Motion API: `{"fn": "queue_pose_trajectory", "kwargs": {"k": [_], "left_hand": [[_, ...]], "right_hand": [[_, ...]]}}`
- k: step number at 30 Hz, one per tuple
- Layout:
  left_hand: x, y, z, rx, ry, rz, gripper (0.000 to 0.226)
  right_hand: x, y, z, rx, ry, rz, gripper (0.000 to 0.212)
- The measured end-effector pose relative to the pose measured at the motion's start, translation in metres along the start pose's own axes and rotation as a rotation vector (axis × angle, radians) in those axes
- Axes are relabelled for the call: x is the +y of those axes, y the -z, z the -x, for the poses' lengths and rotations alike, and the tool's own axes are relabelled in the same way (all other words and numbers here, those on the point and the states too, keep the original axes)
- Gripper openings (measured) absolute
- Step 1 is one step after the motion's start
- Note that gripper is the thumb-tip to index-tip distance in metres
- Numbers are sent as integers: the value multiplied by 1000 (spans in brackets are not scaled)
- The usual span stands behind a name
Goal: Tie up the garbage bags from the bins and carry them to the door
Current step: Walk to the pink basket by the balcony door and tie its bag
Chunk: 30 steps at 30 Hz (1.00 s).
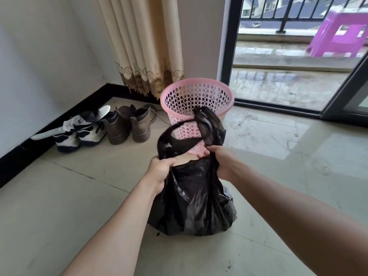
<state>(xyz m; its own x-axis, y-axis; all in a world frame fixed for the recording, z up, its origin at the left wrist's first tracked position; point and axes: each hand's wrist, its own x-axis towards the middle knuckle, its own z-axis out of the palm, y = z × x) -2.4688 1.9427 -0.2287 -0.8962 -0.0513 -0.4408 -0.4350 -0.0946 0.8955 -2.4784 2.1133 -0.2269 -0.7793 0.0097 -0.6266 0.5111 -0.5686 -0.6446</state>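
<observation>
Black bag [191,200] on floor, just in front of pink bin [196,80], mouth open. Left hand [159,172] and right hand [221,162] each gripping a handle loop. Pull loops taut, cross, knot snug; go easy on thin plastic.

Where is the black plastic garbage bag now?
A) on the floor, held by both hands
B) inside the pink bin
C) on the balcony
A: the black plastic garbage bag sits on the tiled floor before the pink perforated bin, left hand and right hand gripping its top.

Bright daylight from the right; edges bowed, slightly soft.
</observation>
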Motion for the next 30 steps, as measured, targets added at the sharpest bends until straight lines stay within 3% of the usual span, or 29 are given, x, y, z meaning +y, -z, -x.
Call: {"fn": "queue_pose_trajectory", "kwargs": {"k": [3,9,13,17,20,22,24,28,30], "left_hand": [[-4,-7,1,124,-191,-272,30],[3,-21,11,121,-266,-369,38],[-1,-22,2,132,-340,-636,29],[-1,-26,5,231,-263,-1008,37],[-1,-25,0,317,-119,-940,39],[-1,-22,-5,330,-11,-707,42],[0,-19,-7,334,27,-656,43],[-3,-22,-1,247,-123,-1113,35],[-7,-24,4,191,-222,-1322,31]], "right_hand": [[3,3,-6,154,11,202,24],[0,18,-7,231,20,576,61],[8,21,-6,192,168,742,33],[19,22,-9,81,266,940,44],[23,20,-15,87,372,1114,28],[22,18,-14,28,281,1145,31],[20,15,-13,-42,209,1121,31],[9,9,-9,-79,145,834,20],[2,11,-7,-92,74,755,26]]}}
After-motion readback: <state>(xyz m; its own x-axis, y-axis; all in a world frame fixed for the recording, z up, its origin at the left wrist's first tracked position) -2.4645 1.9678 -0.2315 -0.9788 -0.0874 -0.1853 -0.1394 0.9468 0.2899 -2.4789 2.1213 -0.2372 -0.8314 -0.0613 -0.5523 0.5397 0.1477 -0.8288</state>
